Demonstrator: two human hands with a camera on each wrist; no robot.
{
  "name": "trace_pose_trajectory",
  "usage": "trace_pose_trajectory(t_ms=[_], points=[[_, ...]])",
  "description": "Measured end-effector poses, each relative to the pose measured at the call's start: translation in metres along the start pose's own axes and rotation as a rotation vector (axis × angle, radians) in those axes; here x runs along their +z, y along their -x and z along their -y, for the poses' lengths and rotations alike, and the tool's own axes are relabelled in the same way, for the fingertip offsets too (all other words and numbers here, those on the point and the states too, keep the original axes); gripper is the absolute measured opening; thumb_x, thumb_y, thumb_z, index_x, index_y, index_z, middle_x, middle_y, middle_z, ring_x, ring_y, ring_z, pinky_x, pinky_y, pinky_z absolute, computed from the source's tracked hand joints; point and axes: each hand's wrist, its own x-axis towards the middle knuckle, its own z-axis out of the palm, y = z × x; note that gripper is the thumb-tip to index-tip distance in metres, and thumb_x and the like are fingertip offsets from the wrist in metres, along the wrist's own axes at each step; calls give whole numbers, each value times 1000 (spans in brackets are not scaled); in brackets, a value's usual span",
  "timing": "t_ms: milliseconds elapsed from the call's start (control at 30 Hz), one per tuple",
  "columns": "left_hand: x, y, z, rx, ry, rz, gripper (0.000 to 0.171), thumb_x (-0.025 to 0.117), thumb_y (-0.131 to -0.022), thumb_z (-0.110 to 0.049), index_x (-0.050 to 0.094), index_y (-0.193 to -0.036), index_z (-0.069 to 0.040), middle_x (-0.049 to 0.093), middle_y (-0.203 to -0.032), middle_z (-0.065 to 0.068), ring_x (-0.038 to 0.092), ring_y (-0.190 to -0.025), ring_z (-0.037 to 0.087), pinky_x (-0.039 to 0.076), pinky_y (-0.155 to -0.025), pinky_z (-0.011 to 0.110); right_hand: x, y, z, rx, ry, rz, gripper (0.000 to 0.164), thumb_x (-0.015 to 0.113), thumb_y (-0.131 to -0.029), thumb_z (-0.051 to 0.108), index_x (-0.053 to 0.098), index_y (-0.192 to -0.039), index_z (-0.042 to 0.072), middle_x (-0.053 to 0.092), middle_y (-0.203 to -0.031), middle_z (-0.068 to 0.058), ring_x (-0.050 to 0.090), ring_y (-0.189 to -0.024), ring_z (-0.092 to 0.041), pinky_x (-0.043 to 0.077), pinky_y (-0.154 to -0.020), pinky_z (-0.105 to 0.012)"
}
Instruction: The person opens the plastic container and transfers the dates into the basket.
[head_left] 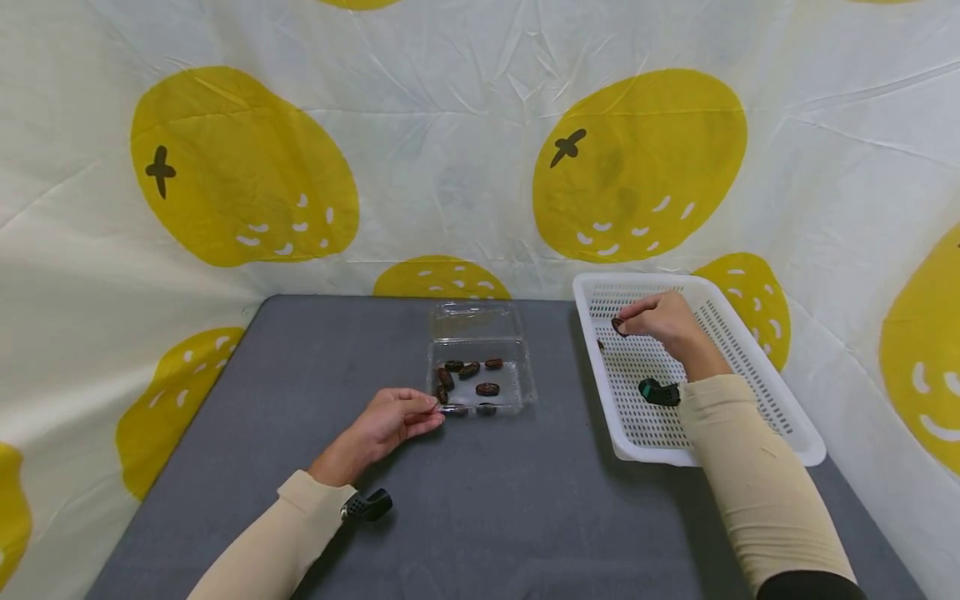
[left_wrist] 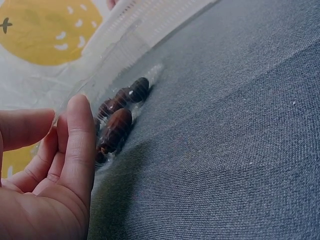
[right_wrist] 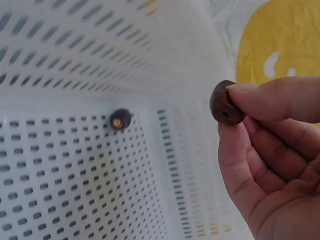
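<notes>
A brown date (right_wrist: 226,103) is pinched between thumb and fingers of my right hand (head_left: 663,326), above the far part of a white perforated basket (head_left: 651,454). Another date (right_wrist: 120,119) lies on the basket's floor by the side wall. My left hand (head_left: 393,423) pinches the near left corner of a clear plastic clamshell box (head_left: 517,396) between thumb and fingers. Inside that box lie several dates (head_left: 487,389), some near the left side and two along the front wall. The box's lid (head_left: 476,321) stands open at the back.
The grey cloth-covered table (head_left: 480,517) carries the box near the middle and the basket at the right. Behind them hangs a white curtain (head_left: 450,167) printed with yellow fruit, close to the table's back edge. The basket's raised walls surround the right hand's area.
</notes>
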Motion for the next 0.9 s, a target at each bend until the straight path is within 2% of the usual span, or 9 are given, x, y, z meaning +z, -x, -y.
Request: trace_pose_trajectory(t_ms=[100, 200, 300, 467, 600, 733, 900], points=[[0, 0, 0, 5, 0, -5, 32, 62, -102, 1, 57, -127, 19, 77, -92, 7, 76, -85, 14, 67, -81, 26, -1, 0, -6, 16, 27, -17, 37, 77, -92, 12, 71, -123, -8, 80, -105, -10, 68, -104, -25, 52, -111, -57], [-1, 0, 0, 7, -4, -3, 31, 63, -102, 0, 58, -127, 18, 77, -93, 7, 76, -86, 14, 67, -82, 27, -2, -2, -11, 33, 72, -30, 36, 77, -93, 13, 72, -122, -7, 77, -114, -20, 63, -112, -35, 53, -108, -57], [-1, 0, 0, 2, -3, -5, 31, 63, -102, 0, 58, -127, 18, 77, -93, 7, 76, -86, 14, 67, -82, 27, -2, -5, -16, 58, 104, -27, 37, 77, -93, 14, 72, -123, -7, 70, -125, -27, 59, -114, -39, 55, -104, -55], [-1, 0, 0, 10, 0, 3, 32, 62, -102, 0, 58, -127, 19, 77, -94, 8, 76, -86, 14, 67, -82, 27, -3, -11, -24, 102, 120, -34, 37, 78, -93, 16, 73, -123, -5, 67, -128, -28, 59, -111, -37, 58, -97, -48], [0, 2, -1, 12, -8, 14, 33, 62, -102, 0, 56, -129, 20, 77, -96, 9, 77, -86, 14, 67, -83, 27, -4, -14, -32, 130, 124, -26, 37, 78, -92, 16, 73, -122, -5, 72, -121, -24, 65, -102, -30, 61, -91, -39], [0, 2, -2, 10, -6, 14, 31, 63, -102, -1, 58, -127, 18, 77, -97, 9, 76, -86, 14, 67, -83, 28, -3, -17, -37, 158, 100, -3, 37, 77, -93, 14, 72, -124, -5, 73, -122, -23, 70, -94, -22, 64, -90, -37], [1, 3, -3, 4, 3, 4, 28, 64, -101, 0, 61, -123, 17, 77, -94, 9, 77, -85, 15, 67, -82, 28, 0, -21, -42, 173, 98, 12, 38, 78, -92, 14, 72, -124, -6, 71, -124, -25, 70, -95, -25, 64, -83, -32]])
